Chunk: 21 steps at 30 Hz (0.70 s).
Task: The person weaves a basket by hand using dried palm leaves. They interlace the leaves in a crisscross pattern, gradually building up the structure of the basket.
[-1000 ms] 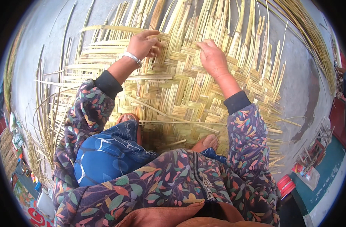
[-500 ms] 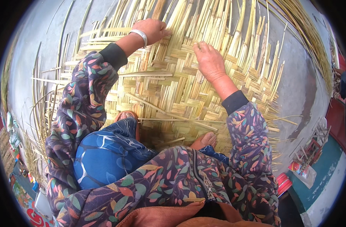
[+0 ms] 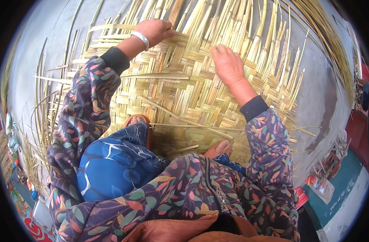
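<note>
A broad woven mat of split yellow reed strips [image 3: 184, 94] lies under my feet, with long loose ends fanning out at its far side. My left hand [image 3: 154, 32], a silver bangle at the wrist, is closed on a reed strip [image 3: 111, 27] that runs in from the left at the weave's far edge. To the right, my right hand [image 3: 228, 64] rests over the mat's far edge with fingers curled down among the upright strips. What its fingertips grip is hidden. Several cut reed pieces [image 3: 184, 117] lie loose across the weave nearer my feet.
Grey concrete floor [image 3: 319, 97] surrounds the mat. A bundle of long thin reeds [image 3: 327, 36] lies at the far right. Nearer on the right are a small wooden rack [image 3: 329, 163], a plastic packet [image 3: 320, 187] and a red tub [image 3: 301, 197].
My left hand has shifted slightly left, and the strip beside it, blurred before, now lies still. My right hand has moved a little right and down.
</note>
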{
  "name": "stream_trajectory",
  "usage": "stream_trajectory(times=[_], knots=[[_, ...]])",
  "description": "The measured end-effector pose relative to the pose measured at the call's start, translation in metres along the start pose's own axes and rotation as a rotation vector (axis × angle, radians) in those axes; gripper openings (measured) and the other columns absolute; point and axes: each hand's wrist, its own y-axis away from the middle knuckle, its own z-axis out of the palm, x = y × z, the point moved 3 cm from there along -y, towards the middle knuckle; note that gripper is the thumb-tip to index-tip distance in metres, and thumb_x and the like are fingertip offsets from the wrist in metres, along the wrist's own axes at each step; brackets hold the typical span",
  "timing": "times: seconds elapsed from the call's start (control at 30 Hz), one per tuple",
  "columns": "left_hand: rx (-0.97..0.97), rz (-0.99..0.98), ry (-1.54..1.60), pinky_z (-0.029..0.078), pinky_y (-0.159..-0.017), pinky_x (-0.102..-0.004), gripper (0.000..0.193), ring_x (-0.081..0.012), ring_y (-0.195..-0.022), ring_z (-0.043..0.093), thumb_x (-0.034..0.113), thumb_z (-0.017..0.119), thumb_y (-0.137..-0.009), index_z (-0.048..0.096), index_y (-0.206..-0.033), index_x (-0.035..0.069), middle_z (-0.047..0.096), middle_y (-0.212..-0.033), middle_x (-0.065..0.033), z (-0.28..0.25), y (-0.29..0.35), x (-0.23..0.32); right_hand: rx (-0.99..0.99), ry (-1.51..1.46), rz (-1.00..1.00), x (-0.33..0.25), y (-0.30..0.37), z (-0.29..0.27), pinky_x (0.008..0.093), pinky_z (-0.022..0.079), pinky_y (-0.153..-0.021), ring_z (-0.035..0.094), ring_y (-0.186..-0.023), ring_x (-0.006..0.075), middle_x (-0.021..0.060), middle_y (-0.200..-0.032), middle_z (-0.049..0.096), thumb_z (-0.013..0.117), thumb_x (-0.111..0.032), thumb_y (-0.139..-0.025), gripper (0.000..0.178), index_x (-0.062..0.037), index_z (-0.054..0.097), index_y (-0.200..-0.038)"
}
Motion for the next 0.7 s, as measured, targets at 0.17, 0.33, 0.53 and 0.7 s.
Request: stream_trajectory(times=[0.17,0.33,0.53,0.7], knots=[[-0.042,-0.074,-0.045,0.048,-0.068,-0.0419,0.03,-0.0318,-0.076,0.062,0.039,0.056,-0.088,0.064,-0.086,0.011,0.065,-0.077,-0.0105,-0.031,0.021,-0.015,0.178,-0.377,-0.039,-0.019,-0.038,-0.024,0.0382,0.052,-0.078,0.063,-0.091,0.0258,0.0098,-0.108,0.062,0.056,-0.013,-0.087,0.022,-0.0087,0.062,-0.108],[0.025,0.018,0.0,0.048,-0.07,-0.0412,0.023,-0.0315,-0.078,0.062,0.031,0.056,-0.088,0.067,-0.091,0.01,0.065,-0.081,-0.0098,-0.04,0.036,-0.018,0.075,-0.482,0.053,-0.065,-0.081,-0.024,0.0398,0.053,-0.075,0.063,-0.09,0.0291,0.0088,-0.1,0.058,0.062,-0.026,-0.086,0.025,-0.0105,0.061,-0.106],[0.404,-0.037,0.578,0.051,-0.07,-0.0257,0.024,-0.0108,-0.079,0.065,0.024,0.064,-0.089,0.068,-0.1,0.003,0.07,-0.087,-0.0043,-0.052,0.047,-0.041,-0.018,-0.484,0.193,-0.075,-0.099,-0.017,0.0433,0.051,-0.07,0.063,-0.083,0.0301,0.0076,-0.096,0.058,0.061,-0.033,-0.085,0.022,-0.0135,0.064,-0.096],[0.277,-0.177,0.829,0.052,-0.071,-0.0258,0.026,-0.0107,-0.075,0.065,0.021,0.064,-0.086,0.068,-0.099,-0.001,0.07,-0.084,-0.0085,-0.034,0.023,-0.057,0.101,-0.517,0.349,-0.076,-0.103,-0.013,0.0435,0.049,-0.069,0.061,-0.078,0.0312,0.0088,-0.087,0.062,0.063,-0.033,-0.084,0.024,-0.009,0.061,-0.084]])
